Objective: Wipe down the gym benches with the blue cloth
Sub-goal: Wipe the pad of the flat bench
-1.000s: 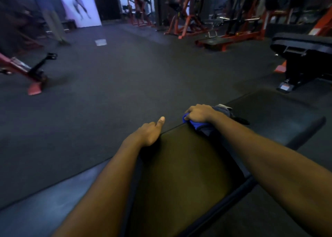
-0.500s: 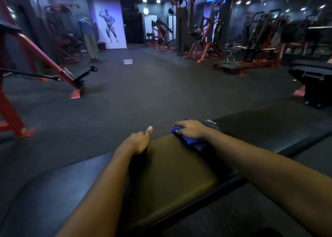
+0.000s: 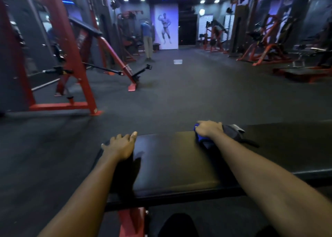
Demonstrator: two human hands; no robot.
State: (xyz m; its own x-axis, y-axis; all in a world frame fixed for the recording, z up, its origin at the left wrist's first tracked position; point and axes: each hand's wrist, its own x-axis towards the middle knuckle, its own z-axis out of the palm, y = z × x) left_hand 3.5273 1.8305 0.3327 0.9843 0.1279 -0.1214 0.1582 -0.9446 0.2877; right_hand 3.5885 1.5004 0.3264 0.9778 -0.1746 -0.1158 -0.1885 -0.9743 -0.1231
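**A:** Right hand first. What's the grip?

**B:** Right hand [image 3: 208, 129] is clenched on the blue cloth [image 3: 201, 139]. Its fingers curl over the bunched cloth and press it onto the bench [image 3: 170, 165] at the far edge of the pad, right of the middle.

**A:** Anything touching the cloth?

**B:** Grey fabric [image 3: 233, 130] lies just beside the hand on its right, with a dark strap trailing off. Can't tell whether it's part of the cloth.

**A:** Left hand?

**B:** Left hand [image 3: 120, 145] grasps the pad's far left corner. Its fingers bend over the edge and the thumb lies straight along the top. It's well apart from the cloth.

**A:** The bench itself?

**B:** Black pad with a dull sheen, running across the view. A red frame [image 3: 131, 222] shows below its near edge.

**A:** Further out?

**B:** Dark rubber floor [image 3: 179, 96]. A red machine [image 3: 71, 60] stands at left, with more red equipment at right. At the far wall, a person in a blue shirt [image 3: 146, 39] stands near a bodybuilder poster [image 3: 166, 27].
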